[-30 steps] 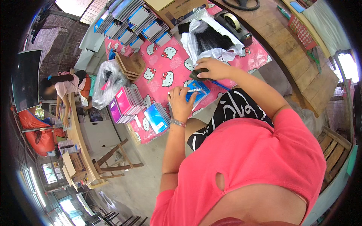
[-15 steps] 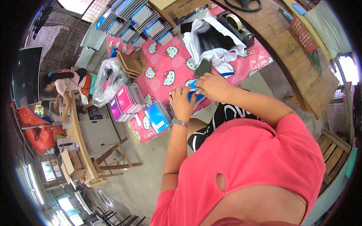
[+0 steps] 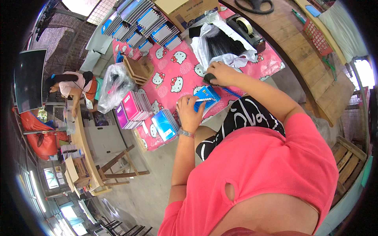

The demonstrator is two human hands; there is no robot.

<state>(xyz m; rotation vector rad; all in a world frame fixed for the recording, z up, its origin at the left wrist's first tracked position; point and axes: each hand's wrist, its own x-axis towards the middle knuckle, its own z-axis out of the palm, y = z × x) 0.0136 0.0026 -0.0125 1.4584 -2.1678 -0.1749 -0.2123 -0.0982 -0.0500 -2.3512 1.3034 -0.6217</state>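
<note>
A blue notebook [image 3: 213, 94] with a narrow white strip [image 3: 204, 99] across its cover lies at the near edge of the table. My left hand [image 3: 189, 113] grips its left side, fingers curled at the end of the strip. Farther up and to the right, my right hand [image 3: 221, 74] is closed around a dark green, cloth-like piece [image 3: 209, 78], partly hidden by the fingers. A blue strap or pen-like item [image 3: 231, 92] shows below the right wrist. Blue notebooks [image 3: 165, 125] and pink and purple notebooks [image 3: 136, 109] are stacked left of my left hand.
Black mesh material in white wrapping [image 3: 223, 41] and a tape dispenser [image 3: 246, 27] sit at the far right of the pink table cover [image 3: 167, 84]. Notebook piles [image 3: 151, 23] and a cardboard box [image 3: 187, 13] stand at the back. Another person [image 3: 75, 84] works at a wooden table on the left.
My right hand has left the notebook, moved up, and taken hold of the dark green piece. My left hand stays at the notebook; more of the cover and white strip shows.
</note>
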